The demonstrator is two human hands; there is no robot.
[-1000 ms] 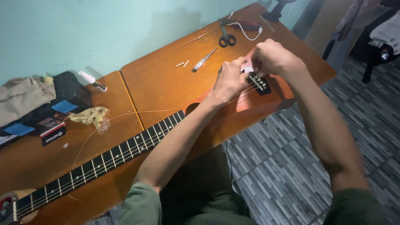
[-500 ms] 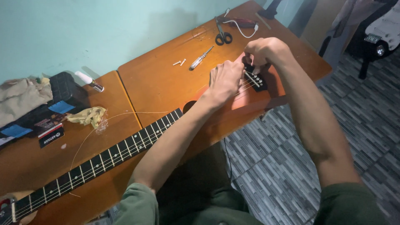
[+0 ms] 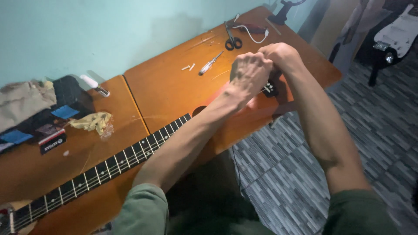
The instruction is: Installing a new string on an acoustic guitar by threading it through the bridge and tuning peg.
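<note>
Clearly the work sits at the bridge (image 3: 270, 89) end of the guitar (image 3: 174, 126), which lies flat across the wooden table (image 3: 165, 82). Both hands are bunched together just above that dark bridge: the left hand (image 3: 248, 74) is curled into a loose fist, knuckles up, and the right hand (image 3: 283, 56) closes against it from behind. Their fingers fold inward, pressed together, but what they pinch is hidden beneath the knuckles, so I cannot tell. Judging by how things lie, strings already run down the dark, fretted neck (image 3: 100, 169), while a thin loose wire (image 3: 143, 117) curls over the table toward the cloth; the stringing looks partly done, with this end unfinished.

Beyond the fingertips, toward the wall, lie a small screwdriver (image 3: 210, 63) with a clear handle, two pale pegs (image 3: 188, 67), and black-handled scissors (image 3: 233, 41) beside a white cable (image 3: 250, 31). Well away from the hands, past the elbow, rest a crumpled yellow cloth (image 3: 92, 122), a black pouch (image 3: 52, 109) and a small white tube (image 3: 93, 85). The tabletop is smooth and orange-brown; the floor is grey patterned tile.
</note>
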